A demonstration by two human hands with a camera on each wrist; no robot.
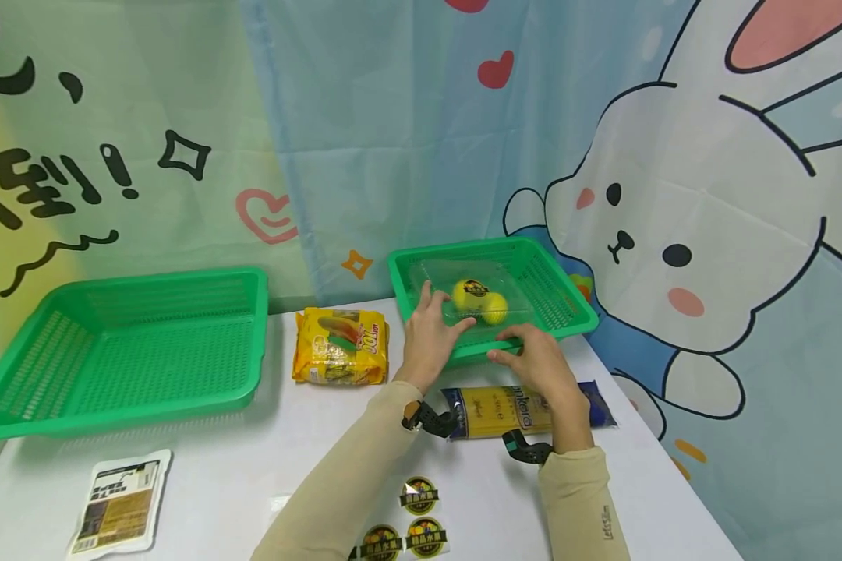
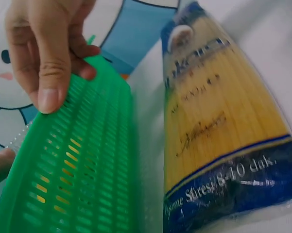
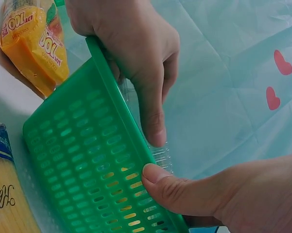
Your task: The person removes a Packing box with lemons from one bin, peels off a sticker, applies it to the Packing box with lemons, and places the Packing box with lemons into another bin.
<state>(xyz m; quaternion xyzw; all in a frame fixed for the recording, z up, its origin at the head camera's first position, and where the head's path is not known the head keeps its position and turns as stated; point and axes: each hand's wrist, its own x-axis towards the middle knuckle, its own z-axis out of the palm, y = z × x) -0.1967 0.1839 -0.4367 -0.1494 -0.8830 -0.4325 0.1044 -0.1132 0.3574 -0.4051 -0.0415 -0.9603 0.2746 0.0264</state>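
A clear plastic box [image 1: 515, 292] with round yellow fruits [image 1: 494, 308] and a black-and-gold label sits in the right green basket [image 1: 564, 300]. My left hand [image 1: 431, 331] reaches over the basket's front left, fingers spread against the box's near left corner, thumb extended along its front. At the basket's front rim, my right hand [image 1: 540, 362] pinches the edge, its thumb [image 3: 167, 187] outside and its fingers inside. Below the right wrist lies a spaghetti pack [image 1: 494, 411], partly covered by that arm; its printed face shows in the left wrist view.
Left of the hands stands a yellow snack bag [image 1: 340, 347]. Another green basket [image 1: 252, 343] occupies the far left, with a white-and-brown pouch [image 1: 119, 502] in front. Round black-and-gold stickers [image 1: 419, 495] lie near the front edge. A printed curtain [image 1: 393, 156] hangs behind the table.
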